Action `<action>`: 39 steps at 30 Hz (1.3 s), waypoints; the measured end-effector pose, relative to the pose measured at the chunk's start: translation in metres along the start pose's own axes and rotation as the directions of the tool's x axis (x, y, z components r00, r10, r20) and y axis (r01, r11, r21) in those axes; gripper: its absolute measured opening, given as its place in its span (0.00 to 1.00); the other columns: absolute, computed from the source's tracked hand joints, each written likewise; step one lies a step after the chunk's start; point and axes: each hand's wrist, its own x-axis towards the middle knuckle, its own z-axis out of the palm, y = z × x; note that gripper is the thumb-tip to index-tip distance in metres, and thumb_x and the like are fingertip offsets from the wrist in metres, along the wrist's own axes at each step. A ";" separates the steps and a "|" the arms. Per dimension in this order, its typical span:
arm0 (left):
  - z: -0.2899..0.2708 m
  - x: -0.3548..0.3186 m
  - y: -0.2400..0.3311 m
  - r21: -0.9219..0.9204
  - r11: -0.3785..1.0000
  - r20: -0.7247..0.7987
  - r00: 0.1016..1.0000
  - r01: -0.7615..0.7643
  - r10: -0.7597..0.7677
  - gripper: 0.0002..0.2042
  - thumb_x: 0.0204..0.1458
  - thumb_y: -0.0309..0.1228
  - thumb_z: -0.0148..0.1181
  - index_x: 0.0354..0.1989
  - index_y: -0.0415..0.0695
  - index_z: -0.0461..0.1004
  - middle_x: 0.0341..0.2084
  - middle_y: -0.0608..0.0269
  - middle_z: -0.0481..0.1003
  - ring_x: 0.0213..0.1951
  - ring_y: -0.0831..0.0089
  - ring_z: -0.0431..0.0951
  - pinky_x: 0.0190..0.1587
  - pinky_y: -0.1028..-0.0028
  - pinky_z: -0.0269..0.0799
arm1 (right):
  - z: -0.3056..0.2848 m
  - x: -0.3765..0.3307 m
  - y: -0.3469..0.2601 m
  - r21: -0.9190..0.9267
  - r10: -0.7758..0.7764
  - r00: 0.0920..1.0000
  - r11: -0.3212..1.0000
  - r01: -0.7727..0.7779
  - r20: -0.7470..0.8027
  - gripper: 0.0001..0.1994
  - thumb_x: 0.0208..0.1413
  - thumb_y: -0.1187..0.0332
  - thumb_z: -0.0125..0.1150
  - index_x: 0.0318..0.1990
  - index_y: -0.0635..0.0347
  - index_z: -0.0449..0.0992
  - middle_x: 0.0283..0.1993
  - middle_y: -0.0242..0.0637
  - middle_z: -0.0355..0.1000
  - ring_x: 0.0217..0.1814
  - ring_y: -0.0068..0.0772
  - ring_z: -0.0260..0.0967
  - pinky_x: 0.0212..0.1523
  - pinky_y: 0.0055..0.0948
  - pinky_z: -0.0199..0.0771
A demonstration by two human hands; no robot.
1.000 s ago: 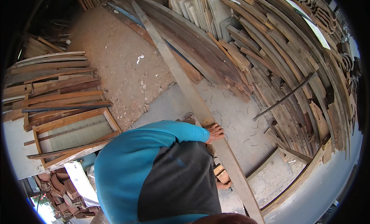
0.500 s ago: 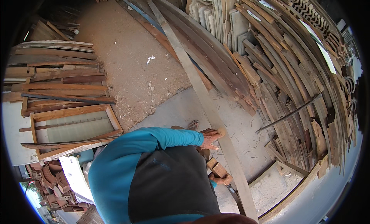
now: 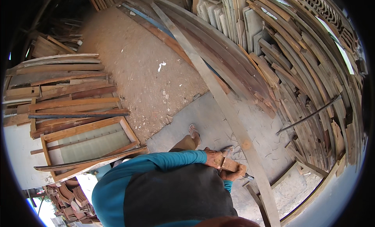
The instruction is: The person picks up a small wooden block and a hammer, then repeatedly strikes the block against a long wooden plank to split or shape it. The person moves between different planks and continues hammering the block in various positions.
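Observation:
My left hand (image 3: pixel 212 158) grips one end of a wooden hand plane (image 3: pixel 233 165). My right hand (image 3: pixel 233 173) is closed around its other side, with the fingers partly hidden behind the wooden body. A dark tip sticks out past the right hand. Just right of both hands runs a long, narrow plank (image 3: pixel 230 109), which slants from the far back down to the lower edge. It has a round knot near the hands, and the plane is held apart from it. My sandalled feet show beyond the hands.
Left, weathered boards (image 3: pixel 74 90) lie stacked beside a wooden frame with a pale panel (image 3: pixel 90 138). Long beams (image 3: pixel 218 43) lie at the back. A large timber pile (image 3: pixel 304 82) rises on the right, with a dark bar (image 3: pixel 308 114) across it. Roof tiles (image 3: pixel 70 195) sit lower left.
My left hand has left the plank and now grips the plane beside my right hand. The plane has come up and turned. My view has shifted, showing more of my feet.

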 end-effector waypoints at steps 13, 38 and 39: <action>-0.132 -0.108 -0.124 -0.293 0.942 -0.637 0.768 -0.164 -0.065 0.49 0.42 0.40 0.73 0.71 0.39 0.50 0.59 0.37 0.65 0.61 0.45 0.69 0.64 0.58 0.66 | 0.241 0.012 0.146 -0.514 0.004 0.935 0.836 0.192 0.355 0.21 0.55 0.61 0.64 0.52 0.64 0.70 0.47 0.40 0.73 0.48 0.36 0.73 0.51 0.37 0.75; -0.414 -0.260 -0.314 -0.680 0.513 -0.645 0.093 -0.524 -0.759 0.33 0.50 0.35 0.71 0.59 0.38 0.59 0.37 0.59 0.73 0.33 0.73 0.75 0.35 0.72 0.75 | 0.637 0.156 0.367 -0.647 0.317 0.574 0.221 0.730 0.755 0.27 0.59 0.44 0.64 0.41 0.64 0.71 0.31 0.37 0.68 0.35 0.29 0.63 0.39 0.34 0.68; -0.421 -0.268 -0.332 -0.699 0.457 -0.598 0.100 -0.550 -0.795 0.32 0.51 0.35 0.71 0.58 0.38 0.60 0.34 0.61 0.73 0.29 0.75 0.74 0.30 0.74 0.74 | 0.656 0.162 0.376 -0.655 0.307 0.586 0.221 0.723 0.750 0.27 0.59 0.44 0.63 0.42 0.64 0.71 0.31 0.37 0.68 0.35 0.29 0.63 0.39 0.34 0.68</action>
